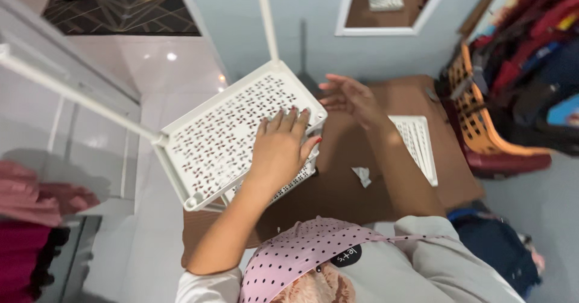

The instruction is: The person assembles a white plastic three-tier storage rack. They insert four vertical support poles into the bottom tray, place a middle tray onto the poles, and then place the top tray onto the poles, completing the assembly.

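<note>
Your left hand (280, 149) flat, fingers spread, pressing top shelf (232, 131); grips nothing. Shelf on poles (78, 98), a second shelf just beneath. Your right hand (353, 98) open, empty, hovering beside shelf corner over brown table (362, 152). One shelf (416, 146) lies loose on table, unmounted. Assembly looks partway.

small round black label (346, 256) with white lettering, on the pink dotted cloth (289, 258), bottom centre
</note>
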